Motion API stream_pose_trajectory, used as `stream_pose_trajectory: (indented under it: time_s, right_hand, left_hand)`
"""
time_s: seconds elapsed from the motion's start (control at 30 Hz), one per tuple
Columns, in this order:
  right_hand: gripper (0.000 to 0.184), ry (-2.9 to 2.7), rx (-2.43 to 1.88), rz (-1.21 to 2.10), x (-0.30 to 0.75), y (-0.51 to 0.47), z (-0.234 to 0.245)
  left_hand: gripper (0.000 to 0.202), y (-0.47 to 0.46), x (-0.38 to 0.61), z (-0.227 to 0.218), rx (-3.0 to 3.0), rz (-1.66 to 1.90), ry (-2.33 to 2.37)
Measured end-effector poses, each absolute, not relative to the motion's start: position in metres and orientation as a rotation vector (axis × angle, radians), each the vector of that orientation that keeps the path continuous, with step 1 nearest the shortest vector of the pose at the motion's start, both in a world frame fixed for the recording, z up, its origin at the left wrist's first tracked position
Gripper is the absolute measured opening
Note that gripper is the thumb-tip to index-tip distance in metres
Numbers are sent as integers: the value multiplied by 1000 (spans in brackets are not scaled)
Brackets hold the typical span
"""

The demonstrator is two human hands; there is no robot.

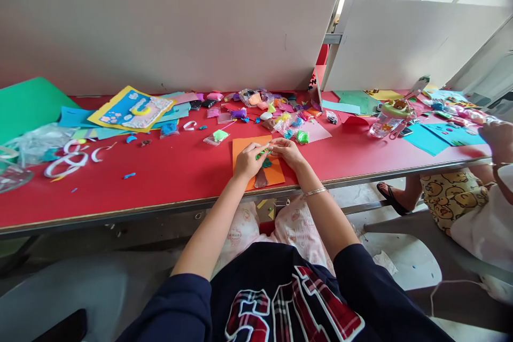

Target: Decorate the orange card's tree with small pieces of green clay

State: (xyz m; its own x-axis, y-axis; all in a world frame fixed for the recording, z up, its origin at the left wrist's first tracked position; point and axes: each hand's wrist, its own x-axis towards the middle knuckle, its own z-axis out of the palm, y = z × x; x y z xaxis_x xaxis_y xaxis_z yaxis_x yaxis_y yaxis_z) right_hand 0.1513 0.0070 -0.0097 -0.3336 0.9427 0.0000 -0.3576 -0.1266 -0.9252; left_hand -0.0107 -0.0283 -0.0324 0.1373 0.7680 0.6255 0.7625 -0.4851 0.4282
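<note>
An orange sheet of paper (245, 146) lies on the red table (168, 176) near its front edge. On the sheet sits a brown clay shape (261, 178) with green clay (266, 162) above it. My left hand (248, 159) rests on the sheet with fingers curled, pressing at the green clay. My right hand (287, 150) meets it from the right, fingers pinched on a small green clay piece. A bracelet (313, 192) circles my right wrist.
Small bags of coloured clay (256, 102) are scattered behind the sheet. A yellow and blue paper collage (130, 108) and white paper curls (68, 160) lie left. White dividers (160, 32) back the table. Another person (476, 197) sits at the right by a bottle (390, 117).
</note>
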Motion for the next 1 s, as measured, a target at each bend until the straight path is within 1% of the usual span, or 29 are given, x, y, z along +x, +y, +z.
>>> stream_pose_trajectory:
  time_s: [0.13, 0.27, 0.43, 0.6, 0.9, 1.0]
  right_hand:
    - [32, -1153, -793, 1666, 151, 8, -9]
    - [24, -1160, -802, 1686, 152, 6, -6]
    - [19, -1182, -837, 1670, 151, 3, -2]
    - [22, -1238, -826, 1650, 150, 4, -3]
    - [37, -1395, -866, 1578, 149, 8, -8]
    - [38, -1391, -880, 1573, 149, 9, -10]
  left_hand:
    - [29, -23, -16, -37, 2344, 1327, 1595]
    - [33, -23, -16, -35, 2283, 1461, 1587]
    - [27, -23, -16, -30, 2194, 1580, 1585]
    - [24, -21, -16, -30, 2138, 1626, 1628]
    - [35, -18, -19, -34, 2203, 1621, 1618]
    - [30, -17, -20, -34, 2177, 1629, 1646]
